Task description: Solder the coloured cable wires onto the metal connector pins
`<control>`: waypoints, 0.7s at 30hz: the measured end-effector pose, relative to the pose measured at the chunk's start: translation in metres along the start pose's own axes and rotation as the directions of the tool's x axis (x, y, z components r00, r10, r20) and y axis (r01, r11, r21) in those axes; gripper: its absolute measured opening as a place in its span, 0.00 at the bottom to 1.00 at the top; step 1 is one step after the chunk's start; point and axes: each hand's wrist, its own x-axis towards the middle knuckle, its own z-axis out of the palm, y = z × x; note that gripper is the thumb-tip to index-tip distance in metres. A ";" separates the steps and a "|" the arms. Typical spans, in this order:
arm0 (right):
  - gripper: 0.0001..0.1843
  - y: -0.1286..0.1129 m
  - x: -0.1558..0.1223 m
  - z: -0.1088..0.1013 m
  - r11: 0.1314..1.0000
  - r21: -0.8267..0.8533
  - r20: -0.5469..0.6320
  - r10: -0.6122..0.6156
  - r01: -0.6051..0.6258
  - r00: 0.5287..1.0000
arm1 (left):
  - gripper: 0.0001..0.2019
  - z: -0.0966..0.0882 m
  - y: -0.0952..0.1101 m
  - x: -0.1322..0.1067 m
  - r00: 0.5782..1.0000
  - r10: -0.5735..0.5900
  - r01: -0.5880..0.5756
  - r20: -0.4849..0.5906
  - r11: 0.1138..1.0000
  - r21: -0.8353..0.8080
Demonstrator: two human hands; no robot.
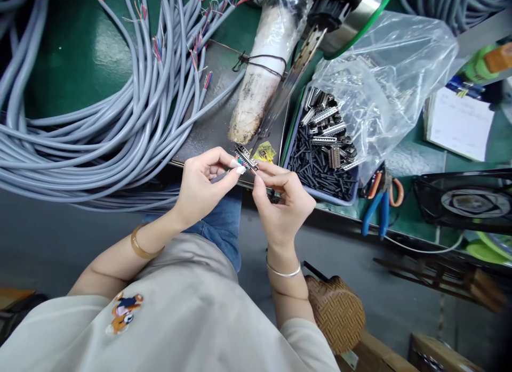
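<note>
My left hand [202, 183] pinches the stripped end of a grey cable [219, 176], its coloured wires fanned at the tip. My right hand [283, 199] grips a small metal connector [247, 157] and holds it against those wire ends. Both hands meet just over the front edge of the dark work plate [216, 121]. A soldering tool wrapped in white tape [260, 79] points down at the connector from above.
A large bundle of grey cables [104, 127] lies across the green bench at left. A blue tray [320, 159] of connectors and black sleeves sits right of my hands, under a clear plastic bag [384, 79]. Blue-handled cutters [378, 207] and a fan [466, 201] lie further right.
</note>
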 end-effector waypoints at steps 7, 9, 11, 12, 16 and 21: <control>0.04 0.004 0.007 -0.002 1.000 -0.002 0.005 0.019 -0.019 1.000 | 0.09 0.000 0.002 0.006 0.996 -0.091 0.091 0.018 0.995 -0.048; 0.03 0.003 0.008 -0.007 1.000 -0.020 -0.020 0.004 -0.004 1.000 | 0.11 -0.003 0.003 0.008 0.980 -0.179 0.188 0.091 0.976 -0.111; 0.05 0.002 0.009 -0.013 0.991 -0.097 -0.058 -0.097 0.091 0.994 | 0.11 -0.005 0.005 0.010 0.952 -0.254 0.280 0.171 0.948 -0.151; 0.08 0.001 0.010 -0.015 0.978 -0.147 -0.051 -0.159 0.151 0.986 | 0.11 -0.006 0.005 0.010 0.938 -0.281 0.315 0.203 0.935 -0.164; 0.11 0.000 0.010 -0.019 0.916 -0.267 0.116 -0.279 0.300 0.953 | 0.12 -0.008 0.006 0.010 0.903 -0.326 0.384 0.281 0.905 -0.184; 0.04 0.001 0.007 -0.018 0.924 -0.265 0.174 -0.236 0.276 0.956 | 0.10 -0.008 0.003 0.006 0.915 -0.318 0.354 0.248 0.927 -0.119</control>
